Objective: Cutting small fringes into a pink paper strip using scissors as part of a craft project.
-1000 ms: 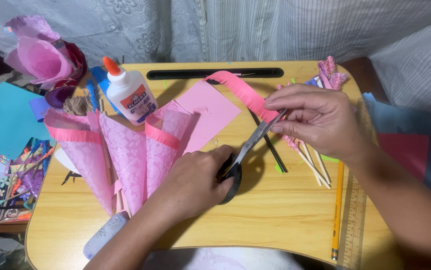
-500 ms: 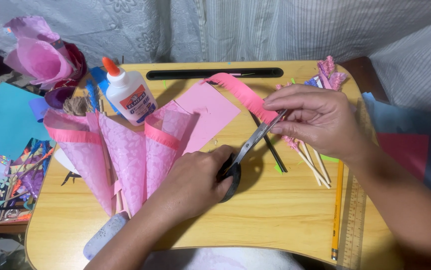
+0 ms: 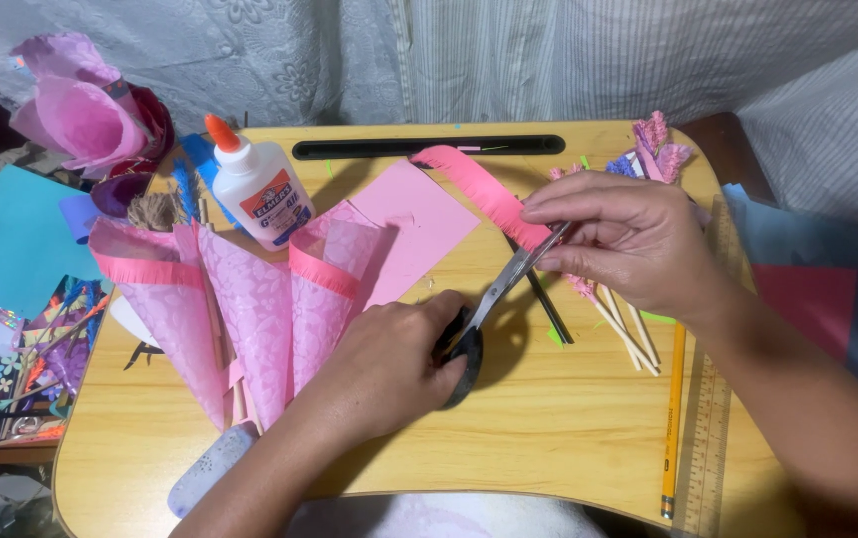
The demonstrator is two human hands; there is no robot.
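Note:
My left hand (image 3: 389, 369) grips the black handles of a pair of scissors (image 3: 493, 299), whose blades point up to the right. The blade tips meet a fringed pink paper strip (image 3: 479, 189) that my right hand (image 3: 628, 239) pinches at its lower end. The strip curves up and left over a pink paper sheet (image 3: 414, 224). Both hands work over a small wooden lap table (image 3: 548, 428).
Pink patterned paper cones (image 3: 240, 309) lie at the left beside a white glue bottle (image 3: 259, 189). Paper flowers on wooden sticks (image 3: 628, 329) lie under my right hand. A yellow pencil (image 3: 671, 418) and a ruler (image 3: 710, 428) lie at the right edge. Coloured papers pile at far left.
The scissor blades have closed a little on the strip. Both hands stay almost where they were.

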